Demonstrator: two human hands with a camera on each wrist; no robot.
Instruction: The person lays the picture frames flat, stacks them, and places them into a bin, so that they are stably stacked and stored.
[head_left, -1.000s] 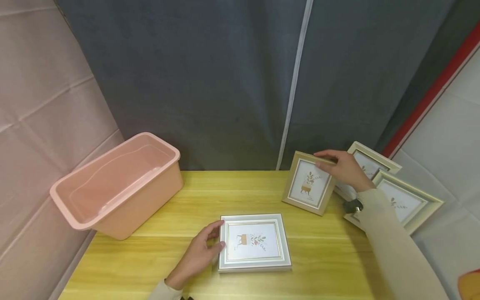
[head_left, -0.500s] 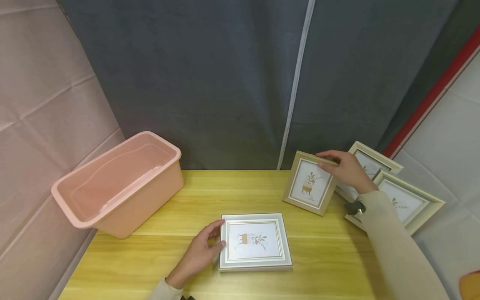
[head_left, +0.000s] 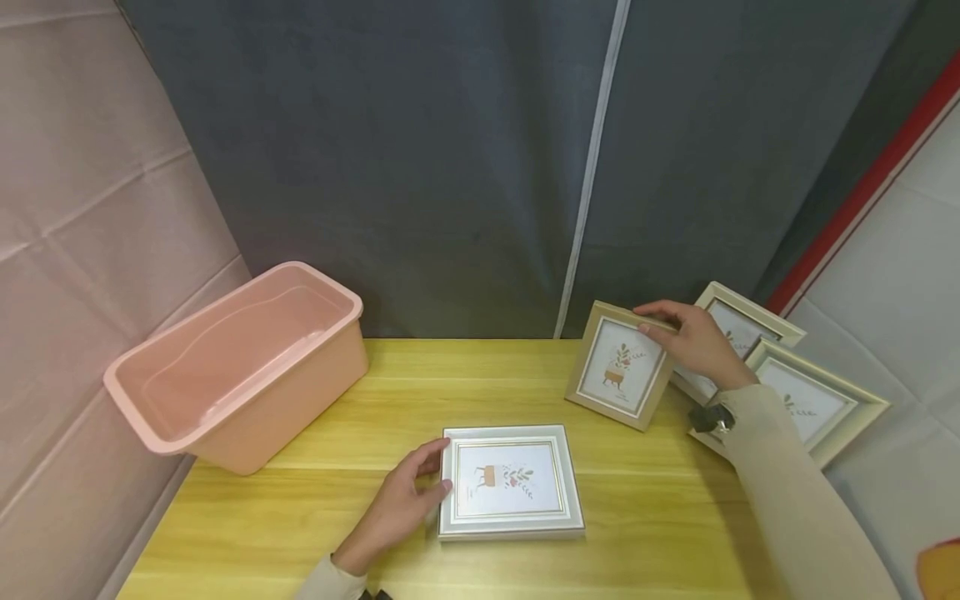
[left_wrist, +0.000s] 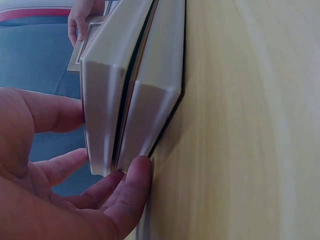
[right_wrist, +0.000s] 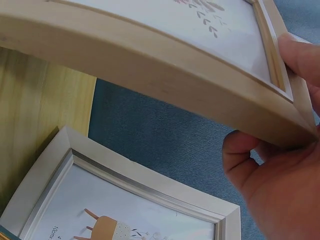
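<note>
In the head view my right hand point(head_left: 693, 340) pinches the upper right corner of a tan picture frame point(head_left: 573, 392), which stands tilted on the table. The right wrist view shows the thumb point(right_wrist: 300, 56) on its front and fingers behind it. My left hand point(head_left: 397, 504) holds the left edge of a silver-white picture frame point(head_left: 510, 527) lying face up. From the left wrist the lying frame point(left_wrist: 102, 95) proves to be on top of a second picture frame point(left_wrist: 152, 100). The left thumb point(left_wrist: 57, 114) touches the upper one; other fingers reach the lower edge.
Two more light frames, an upper one point(head_left: 765, 315) and a gold-edged one point(head_left: 862, 408), lean at the right behind my right forearm. A pink plastic bin point(head_left: 292, 396) stands at the left back of the wooden table point(head_left: 300, 533). A dark grey partition point(head_left: 412, 167) rises behind.
Both hands and the frames stay almost where they were. The whole head view has shifted very slightly.
</note>
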